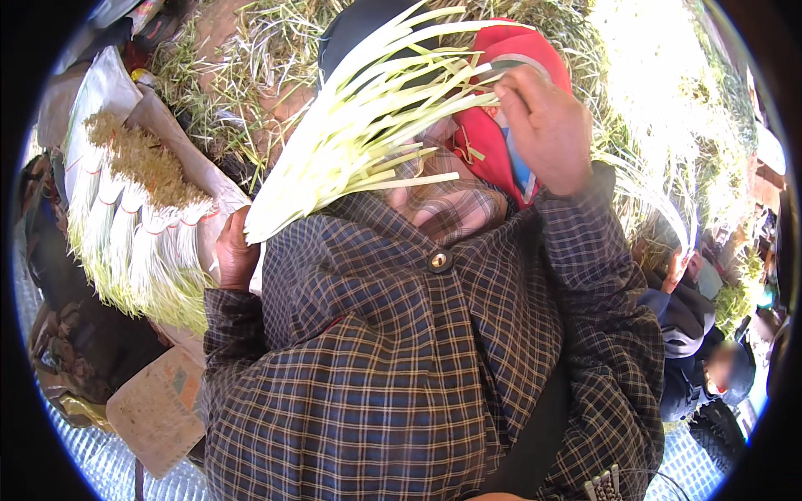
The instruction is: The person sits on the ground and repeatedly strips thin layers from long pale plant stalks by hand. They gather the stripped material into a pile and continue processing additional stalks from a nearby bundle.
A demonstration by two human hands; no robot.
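My left hand (235, 250) grips the lower end of a loose bundle of pale yellow-green leaves (338, 134), which look like blanched chives. The leaves fan out up and to the right across my lap. At their tips, my right hand (551, 125) has thumb and fingers pinched on a few leaf ends; the exact leaves between the fingertips are partly hidden. A plaid cloth (463, 213) covers part of my lap beneath the leaves, with a few leaf scraps on it. Red cloth (520, 44) lies behind my right hand.
On the left, several tied bundles (135, 244) of similar stalks lie on a pale sheet (169, 134). A cardboard piece (160, 407) sits nearby. Loose straw-like leaves (250, 75) litter the ground. To the right, a co-worker (689, 351) holds stalks (664, 206).
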